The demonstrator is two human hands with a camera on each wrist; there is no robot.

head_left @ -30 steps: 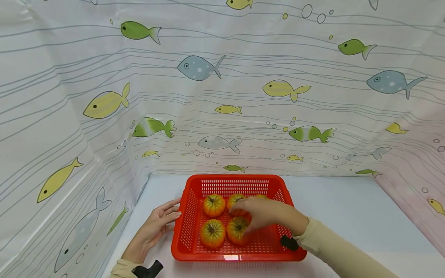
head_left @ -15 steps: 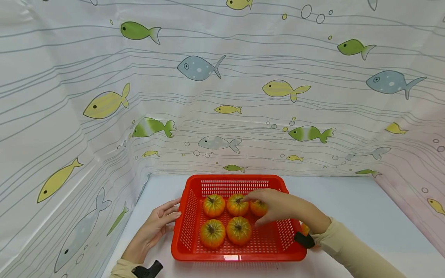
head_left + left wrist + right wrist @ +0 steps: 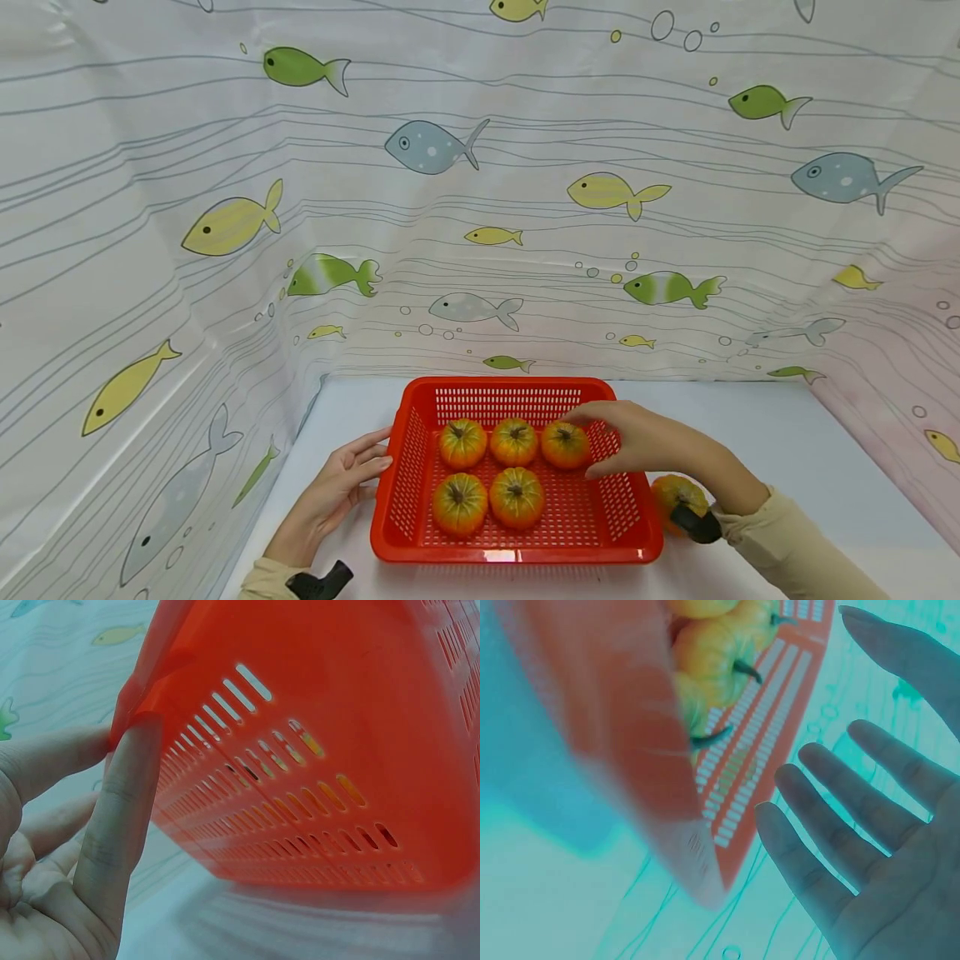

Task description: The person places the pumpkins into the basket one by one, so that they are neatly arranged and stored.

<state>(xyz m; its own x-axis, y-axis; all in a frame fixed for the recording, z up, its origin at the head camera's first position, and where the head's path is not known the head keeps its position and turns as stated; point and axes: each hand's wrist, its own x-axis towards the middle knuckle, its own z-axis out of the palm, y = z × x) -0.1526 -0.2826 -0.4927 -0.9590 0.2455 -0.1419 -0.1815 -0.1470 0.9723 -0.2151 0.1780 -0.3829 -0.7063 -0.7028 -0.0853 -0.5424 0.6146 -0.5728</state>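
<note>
A red plastic basket [image 3: 450, 553] stands on the table with several small orange-yellow pumpkins inside, in two rows. The back row's rightmost pumpkin [image 3: 564, 450] lies just left of my right hand [image 3: 645, 437], whose fingers are spread over the basket's right side, holding nothing. In the right wrist view the fingers [image 3: 832, 832] are extended and apart from the basket. At the left rim my left hand [image 3: 337, 483] touches the basket with fairly straight fingers. The left wrist view shows a digit [image 3: 120, 795] against the outer wall. Outside, another pumpkin [image 3: 667, 490] sits partly behind my right wrist.
A white table [image 3: 750, 442] carries the basket. Fish-patterned sheeting [image 3: 555, 275] rises behind the table and along both sides. A black wrist strap piece [image 3: 696, 525] is on the right wrist, and a similar piece [image 3: 320, 581] on the left.
My right hand has moved right from above the pumpkins toward the basket's right side, uncovering the back-row ones and the pumpkin outside. My left hand stays at the rim.
</note>
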